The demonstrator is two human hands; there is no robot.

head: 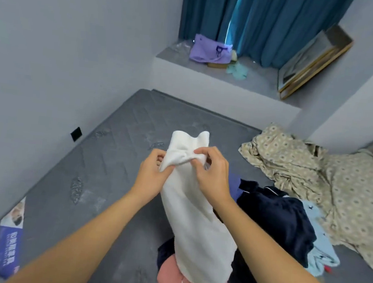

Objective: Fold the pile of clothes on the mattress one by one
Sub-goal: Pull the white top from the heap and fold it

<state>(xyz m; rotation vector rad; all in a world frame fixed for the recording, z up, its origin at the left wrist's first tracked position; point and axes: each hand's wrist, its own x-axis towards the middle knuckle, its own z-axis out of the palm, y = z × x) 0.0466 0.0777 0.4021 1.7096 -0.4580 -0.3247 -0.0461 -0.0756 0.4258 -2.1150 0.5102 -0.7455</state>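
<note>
A white garment (197, 224) hangs bunched in front of me, lifted above the grey mattress (100, 154). My left hand (151, 174) grips its upper left edge. My right hand (212, 172) pinches the bunched top between thumb and fingers. Its lower end drapes onto the pile of clothes (276, 221) at the lower right: a dark navy garment, a pink garment (178, 282) with white lettering, and a light blue printed piece (321, 252).
A crumpled beige patterned sheet (329, 181) lies at the right of the mattress. A grey ledge (211, 74) beyond holds a purple bag (210, 49) and a framed picture (313, 62) under blue curtains. Walls close in on the left. A label (10, 242) sits at the mattress's near left.
</note>
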